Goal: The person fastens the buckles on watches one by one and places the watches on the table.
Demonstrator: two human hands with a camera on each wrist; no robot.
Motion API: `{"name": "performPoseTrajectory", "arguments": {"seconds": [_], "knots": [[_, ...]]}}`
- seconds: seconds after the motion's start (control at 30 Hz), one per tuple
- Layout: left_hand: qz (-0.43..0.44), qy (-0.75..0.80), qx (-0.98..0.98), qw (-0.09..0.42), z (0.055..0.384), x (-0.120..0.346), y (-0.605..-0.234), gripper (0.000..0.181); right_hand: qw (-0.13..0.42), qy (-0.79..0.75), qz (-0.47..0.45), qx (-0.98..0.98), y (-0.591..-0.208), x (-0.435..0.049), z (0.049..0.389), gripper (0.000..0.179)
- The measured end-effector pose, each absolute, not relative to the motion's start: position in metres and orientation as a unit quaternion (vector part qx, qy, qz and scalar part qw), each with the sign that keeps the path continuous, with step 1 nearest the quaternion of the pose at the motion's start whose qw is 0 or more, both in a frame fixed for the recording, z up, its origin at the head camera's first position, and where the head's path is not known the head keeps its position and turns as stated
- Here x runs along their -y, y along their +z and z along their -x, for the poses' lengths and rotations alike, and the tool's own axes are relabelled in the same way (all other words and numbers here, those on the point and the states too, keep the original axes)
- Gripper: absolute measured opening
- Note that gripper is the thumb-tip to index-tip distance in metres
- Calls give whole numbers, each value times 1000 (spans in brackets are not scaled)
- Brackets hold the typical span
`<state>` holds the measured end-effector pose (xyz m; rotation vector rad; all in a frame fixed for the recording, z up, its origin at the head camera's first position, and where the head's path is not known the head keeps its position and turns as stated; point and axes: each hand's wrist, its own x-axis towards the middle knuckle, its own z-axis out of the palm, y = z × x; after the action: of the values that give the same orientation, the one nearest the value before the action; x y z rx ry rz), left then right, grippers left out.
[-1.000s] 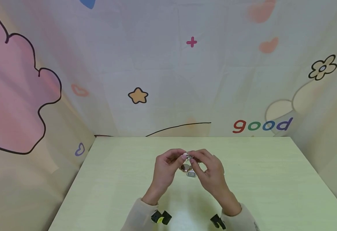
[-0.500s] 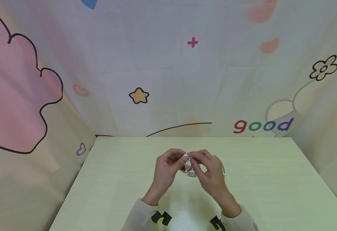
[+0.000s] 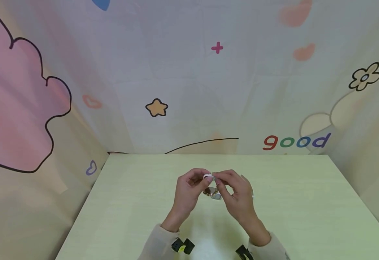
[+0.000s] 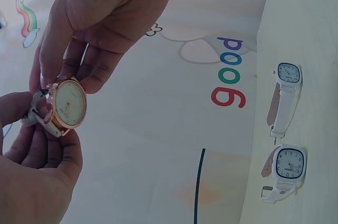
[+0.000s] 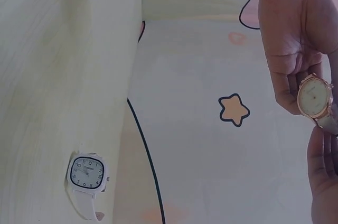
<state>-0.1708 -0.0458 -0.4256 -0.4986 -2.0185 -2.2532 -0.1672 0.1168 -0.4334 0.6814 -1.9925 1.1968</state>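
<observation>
In the head view, the left hand point(image 3: 186, 196) and the right hand point(image 3: 236, 193) meet above the middle of the pale desk point(image 3: 127, 202), both grips pinching the light strap point(image 3: 208, 176) of a rose-gold wristwatch point(image 3: 210, 191) between thumb and fingers; its round dial hangs just below the fingertips. Past it on the desk lies a white square watch point(image 3: 216, 196), partly covered, and a second white watch point(image 3: 252, 195) shows as a sliver behind the right hand. A printed cloth backdrop point(image 3: 189, 72) rises behind the desk. The left wrist view shows the round dial tilted, the left hand's thumb and curled fingers on the strap and the right hand's thumb beside the case; the dimness makes the right hand's exact contact hard to tell. Both white watches lie near each other on the desk. In the right wrist view, the rose-gold wristwatch sits between the hands at the edge, well apart from one white watch on the desk.
</observation>
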Motion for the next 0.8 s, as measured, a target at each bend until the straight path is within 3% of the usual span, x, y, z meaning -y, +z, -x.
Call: {"name": "performPoseTrajectory", "arguments": {"seconds": [0.1, 0.3, 0.5, 0.8], "knots": [[163, -731, 661, 42, 171, 47, -427, 18, 361, 454, -265, 770, -434, -116, 168, 28], [160, -735, 658, 34, 170, 47, -427, 18, 328, 500, -276, 753, -437, -115, 167, 25], [166, -725, 667, 37, 168, 49, -426, 16, 345, 479, -284, 756, -434, -116, 167, 26], [176, -740, 649, 6, 169, 52, -429, 20, 259, 576, -288, 720, -434, -120, 163, 25]]}}
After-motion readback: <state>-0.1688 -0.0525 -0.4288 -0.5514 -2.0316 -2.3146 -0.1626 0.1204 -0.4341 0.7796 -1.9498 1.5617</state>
